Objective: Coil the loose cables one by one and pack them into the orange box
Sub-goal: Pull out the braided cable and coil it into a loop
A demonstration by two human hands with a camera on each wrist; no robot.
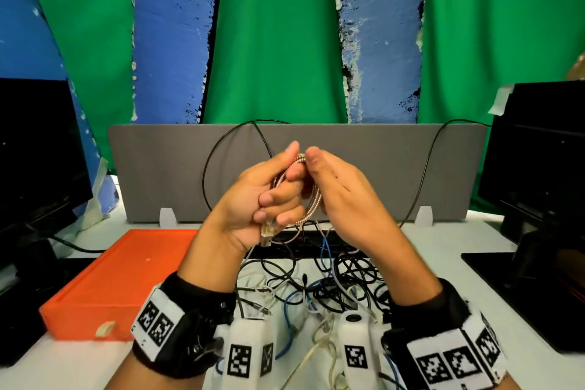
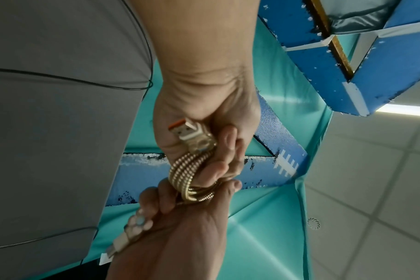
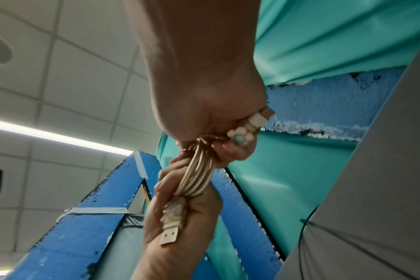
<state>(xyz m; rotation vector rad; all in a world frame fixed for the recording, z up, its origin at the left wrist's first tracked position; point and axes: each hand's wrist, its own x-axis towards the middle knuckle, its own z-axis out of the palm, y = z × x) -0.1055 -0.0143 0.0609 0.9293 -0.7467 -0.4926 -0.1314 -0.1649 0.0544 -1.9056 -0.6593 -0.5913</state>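
Observation:
A gold-and-white braided cable (image 1: pixel 311 212) is wound into a small coil and held up above the table between both hands. My left hand (image 1: pixel 278 196) grips one side of the coil, with a plug (image 1: pixel 267 233) sticking down out of its fist. My right hand (image 1: pixel 313 168) pinches the coil's top and far side. In the left wrist view the coil (image 2: pixel 182 174) has several turns, and its orange-tongued USB plug (image 2: pixel 185 130) lies in my right palm. The right wrist view shows the same coil (image 3: pixel 199 170). The orange box (image 1: pixel 120 272) lies on the table to the left. Loose cables (image 1: pixel 316 282) are tangled below my hands.
A grey partition (image 1: pixel 164 174) closes the back of the white table (image 1: pixel 474 310), with a thin black wire (image 1: pixel 211 152) looping in front of it. Black monitors stand at the left (image 1: pixel 38 152) and right (image 1: pixel 538 152). A piece of tape (image 1: pixel 106 329) sticks to the box's front wall.

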